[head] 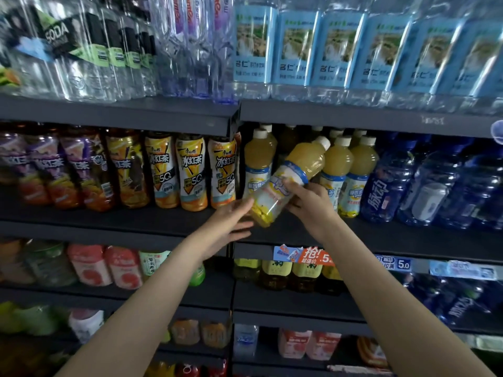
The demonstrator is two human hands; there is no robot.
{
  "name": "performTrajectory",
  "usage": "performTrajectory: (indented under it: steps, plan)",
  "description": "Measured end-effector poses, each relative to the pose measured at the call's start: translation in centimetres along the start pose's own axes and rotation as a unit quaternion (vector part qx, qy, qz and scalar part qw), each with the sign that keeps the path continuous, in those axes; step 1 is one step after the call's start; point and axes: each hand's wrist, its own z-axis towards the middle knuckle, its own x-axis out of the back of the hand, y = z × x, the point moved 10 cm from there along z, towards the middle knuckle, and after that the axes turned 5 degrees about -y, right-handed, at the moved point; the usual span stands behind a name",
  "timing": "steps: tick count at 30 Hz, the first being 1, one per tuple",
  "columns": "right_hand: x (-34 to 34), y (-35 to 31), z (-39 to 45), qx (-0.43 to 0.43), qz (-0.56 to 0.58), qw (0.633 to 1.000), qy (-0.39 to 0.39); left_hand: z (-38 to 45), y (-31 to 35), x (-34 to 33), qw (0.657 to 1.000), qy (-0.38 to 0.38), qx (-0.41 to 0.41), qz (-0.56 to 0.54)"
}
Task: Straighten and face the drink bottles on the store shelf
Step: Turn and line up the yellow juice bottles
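A yellow juice bottle (292, 175) with a white cap and a blue-and-white label is tilted, cap up to the right, in front of the middle shelf (408, 240). My right hand (310, 202) grips its lower half from the right. My left hand (231, 221) reaches in from the left with fingers straight, touching the bottle's base. Several matching juice bottles (353, 170) stand upright behind and beside it. One more juice bottle (258, 161) stands to the left of the gap.
Iced tea bottles (190, 172) fill the middle shelf to the left, blue drink bottles (435, 183) to the right. Water bottles (334, 47) line the shelf above. Price tags (302, 254) hang on the shelf edge below, over rows of other drinks.
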Motion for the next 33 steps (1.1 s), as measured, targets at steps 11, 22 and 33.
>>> performTrajectory:
  steps: [11, 22, 33]
  plan:
    - [-3.6, 2.1, -3.3, -0.137, 0.140, 0.981, -0.005, -7.2, 9.3, -0.3, 0.851, 0.114, -0.351, 0.374]
    - [-3.8, 1.4, -5.0, -0.061, 0.141, 0.988, -0.021, -6.2, 4.4, 1.7, 0.989, 0.018, -0.129, 0.075]
    - [-2.2, -0.9, -6.6, 0.010, -0.115, 0.993, 0.020, -6.8, 4.0, 0.7, 0.931, 0.026, -0.168, 0.322]
